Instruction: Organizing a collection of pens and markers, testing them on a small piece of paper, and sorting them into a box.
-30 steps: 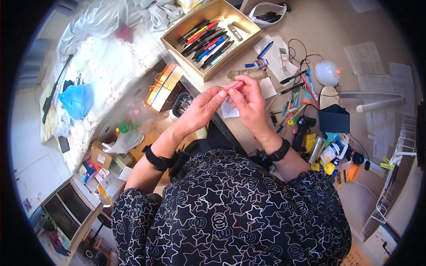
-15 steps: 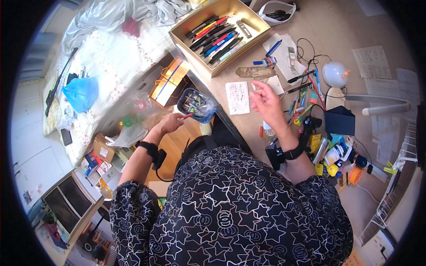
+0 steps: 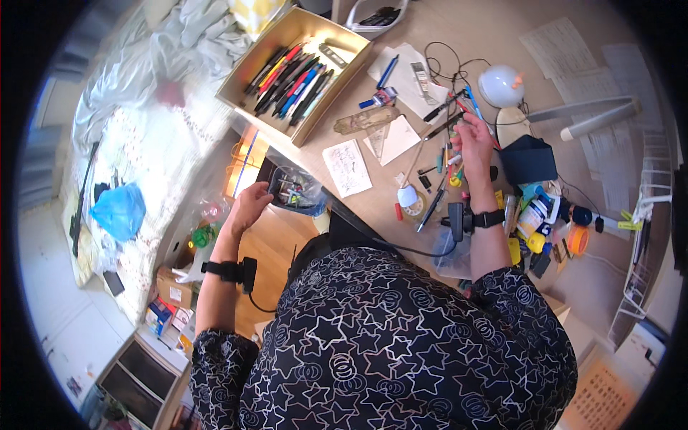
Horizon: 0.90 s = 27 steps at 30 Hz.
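Observation:
My left hand (image 3: 249, 206) is at the near-left rim of a dark plastic bin (image 3: 315, 208) that holds several pens and small bits. Its fingers are loosely bent and apart, with nothing seen in them. My right hand (image 3: 473, 145) reaches over the loose pens on the right side of the desk. The fingers look apart, with their tips by the end of a black pen (image 3: 438, 129); no firm hold shows. Below that hand lie small coloured items, a dark pen (image 3: 431, 209) and a white rounded piece (image 3: 407, 196).
A gold box (image 3: 304, 129) with several pens stands at the far left of the desk. Nearby are a written note (image 3: 347, 168), a blue marker (image 3: 389, 72) and a white lamp (image 3: 502, 86). Bottles (image 3: 532, 216) crowd the right. A bed (image 3: 158, 136) is at left.
The red pen in my left hand is gone from it; the fingers have loosened beside the bin. My right hand has moved right, from beside the note to the loose pens. The view has shifted.

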Each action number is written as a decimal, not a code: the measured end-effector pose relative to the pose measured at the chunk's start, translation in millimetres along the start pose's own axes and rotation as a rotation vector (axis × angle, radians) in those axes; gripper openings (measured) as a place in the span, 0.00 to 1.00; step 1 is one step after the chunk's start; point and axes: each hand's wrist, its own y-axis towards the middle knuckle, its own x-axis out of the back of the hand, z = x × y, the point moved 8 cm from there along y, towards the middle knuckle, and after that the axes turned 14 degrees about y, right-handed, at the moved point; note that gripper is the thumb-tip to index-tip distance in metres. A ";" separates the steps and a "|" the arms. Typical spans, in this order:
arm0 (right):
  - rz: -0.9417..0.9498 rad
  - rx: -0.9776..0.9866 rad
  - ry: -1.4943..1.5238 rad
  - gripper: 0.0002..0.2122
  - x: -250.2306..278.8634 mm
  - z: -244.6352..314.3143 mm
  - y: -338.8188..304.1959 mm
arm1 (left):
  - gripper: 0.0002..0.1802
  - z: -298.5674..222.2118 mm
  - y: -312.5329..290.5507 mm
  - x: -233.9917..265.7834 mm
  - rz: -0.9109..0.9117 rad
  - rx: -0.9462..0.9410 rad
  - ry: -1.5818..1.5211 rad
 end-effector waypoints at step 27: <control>0.480 -0.238 0.034 0.09 -87.3 14.6 -35.5 | 0.19 -148.9 -15.1 3.4 0.175 -0.135 -0.442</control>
